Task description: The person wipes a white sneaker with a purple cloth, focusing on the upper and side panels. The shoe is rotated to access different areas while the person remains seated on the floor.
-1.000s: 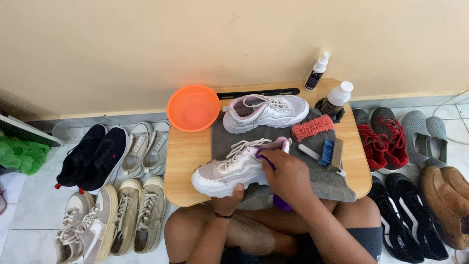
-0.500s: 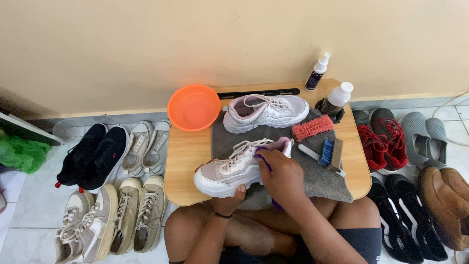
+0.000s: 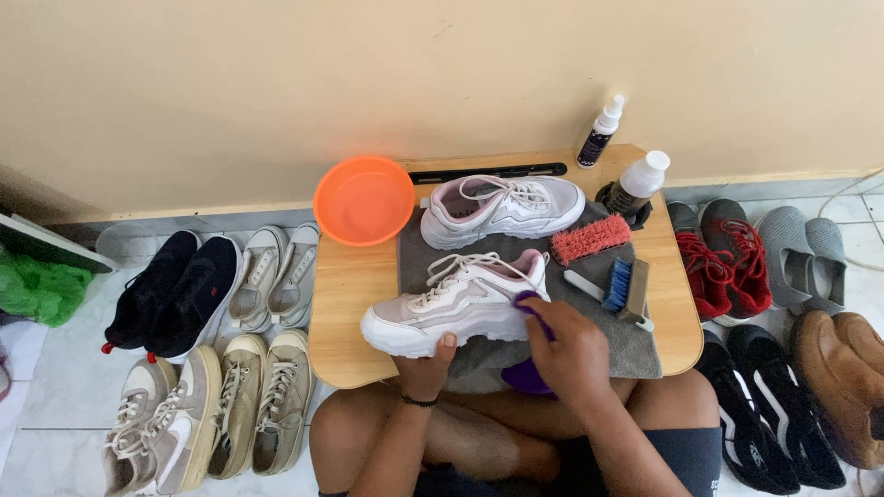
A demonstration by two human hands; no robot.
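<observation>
White sneaker (image 3: 456,308) lies on the grey towel (image 3: 635,345) at the near edge of the surface (image 3: 354,276); left hand (image 3: 425,370) grips its sole, right hand (image 3: 571,354) presses a purple cloth (image 3: 527,375) against its heel.

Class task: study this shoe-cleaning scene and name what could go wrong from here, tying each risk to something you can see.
1. The white sneaker sits at the table's front edge, propped by the left hand; it might slip off.
2. The right hand wipes with a purple cloth beside the blue brush; a knock is possible.
3. The orange bowl overhangs the table edge and could tip.
</observation>
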